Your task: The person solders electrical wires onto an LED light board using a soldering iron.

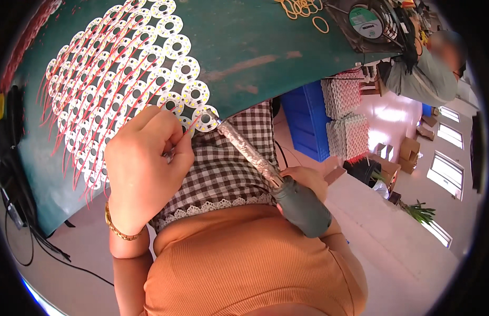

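A sheet of several white ring-shaped LED circuit boards point(196, 94) lies on a green table, with thin red wires point(129, 38) running across many of them. My left hand point(149, 163) is closed in a pinch at the sheet's near corner; a thin red wire shows at its fingertips. My right hand point(311, 180) grips the dark handle of a soldering iron point(249, 151), partly hidden behind that handle. The iron's tip meets a ring board point(205, 122) at the table's edge, just right of my left fingertips. Whether the tip presses on the wire, I cannot tell.
The green table point(260, 68) carries tan rubber bands point(302, 8) and a fan point(366, 22) at the far right. Beyond its edge stands a blue bin point(305, 121) beside stacked white boards point(349, 134). A person point(423, 73) sits at the upper right. Black cables point(31, 231) hang at left.
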The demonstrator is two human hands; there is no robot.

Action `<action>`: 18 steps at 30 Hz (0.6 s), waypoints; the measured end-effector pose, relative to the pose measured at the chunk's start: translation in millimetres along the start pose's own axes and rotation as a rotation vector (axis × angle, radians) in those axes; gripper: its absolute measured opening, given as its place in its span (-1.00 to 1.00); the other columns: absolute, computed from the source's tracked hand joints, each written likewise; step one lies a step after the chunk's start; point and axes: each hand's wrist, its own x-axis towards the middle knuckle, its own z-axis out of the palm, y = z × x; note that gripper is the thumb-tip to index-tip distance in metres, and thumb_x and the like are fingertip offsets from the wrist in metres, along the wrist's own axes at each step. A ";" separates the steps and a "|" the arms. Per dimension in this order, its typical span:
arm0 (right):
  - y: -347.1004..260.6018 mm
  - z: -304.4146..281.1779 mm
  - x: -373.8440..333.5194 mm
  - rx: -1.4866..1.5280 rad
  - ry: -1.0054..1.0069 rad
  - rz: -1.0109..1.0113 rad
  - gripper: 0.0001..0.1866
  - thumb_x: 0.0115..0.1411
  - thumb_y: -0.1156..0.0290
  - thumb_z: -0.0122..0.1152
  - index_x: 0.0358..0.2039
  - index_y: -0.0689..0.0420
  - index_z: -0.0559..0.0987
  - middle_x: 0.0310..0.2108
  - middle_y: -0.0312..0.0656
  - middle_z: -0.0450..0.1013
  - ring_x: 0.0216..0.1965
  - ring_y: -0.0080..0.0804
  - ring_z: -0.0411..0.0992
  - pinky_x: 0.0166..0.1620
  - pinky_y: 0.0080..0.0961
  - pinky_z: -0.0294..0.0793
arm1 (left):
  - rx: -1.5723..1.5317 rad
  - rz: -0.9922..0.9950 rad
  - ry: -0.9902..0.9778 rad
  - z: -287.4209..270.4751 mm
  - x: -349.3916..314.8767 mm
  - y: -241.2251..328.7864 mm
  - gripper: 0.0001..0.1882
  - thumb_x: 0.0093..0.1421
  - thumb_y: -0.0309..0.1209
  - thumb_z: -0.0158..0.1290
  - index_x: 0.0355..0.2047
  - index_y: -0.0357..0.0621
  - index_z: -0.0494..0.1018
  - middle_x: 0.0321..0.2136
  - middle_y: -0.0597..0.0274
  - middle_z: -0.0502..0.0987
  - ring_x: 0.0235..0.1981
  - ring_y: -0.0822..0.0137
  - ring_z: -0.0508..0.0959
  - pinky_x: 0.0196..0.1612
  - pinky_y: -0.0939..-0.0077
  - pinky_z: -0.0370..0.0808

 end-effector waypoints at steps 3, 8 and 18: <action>-4.3 -4.8 0.1 0.089 -0.062 0.110 -0.68 0.24 0.02 0.14 -0.31 0.04 0.53 -0.71 -0.29 0.33 -0.69 -0.40 0.30 -0.54 -0.41 0.34 | -0.022 0.004 0.009 -0.3 -0.4 -1.0 -0.78 -0.05 -0.60 0.23 -0.60 -0.15 0.37 -0.62 0.24 0.40 -0.66 0.26 0.45 -0.60 0.39 0.35; -7.0 1.3 13.8 -0.016 -0.057 0.052 -0.64 0.32 -0.03 0.08 -0.27 0.02 0.47 -0.74 -0.36 0.24 -0.72 -0.54 0.24 -0.61 -0.50 0.27 | 0.001 -0.005 0.008 -1.1 -0.3 -1.0 -0.78 -0.05 -0.60 0.24 -0.60 -0.14 0.37 -0.63 0.26 0.39 -0.66 0.27 0.45 -0.61 0.40 0.34; -17.9 -27.1 33.0 0.360 -0.392 0.250 -0.78 0.30 0.25 0.12 -0.18 0.12 0.46 -0.25 -0.12 0.43 -0.26 -0.42 0.42 -0.17 -0.41 0.45 | 0.086 0.271 0.303 -18.5 -20.2 -13.3 -0.65 0.06 -0.29 0.26 -0.17 -0.18 0.53 -0.05 -0.06 0.47 0.07 -0.11 0.47 -0.05 0.14 0.48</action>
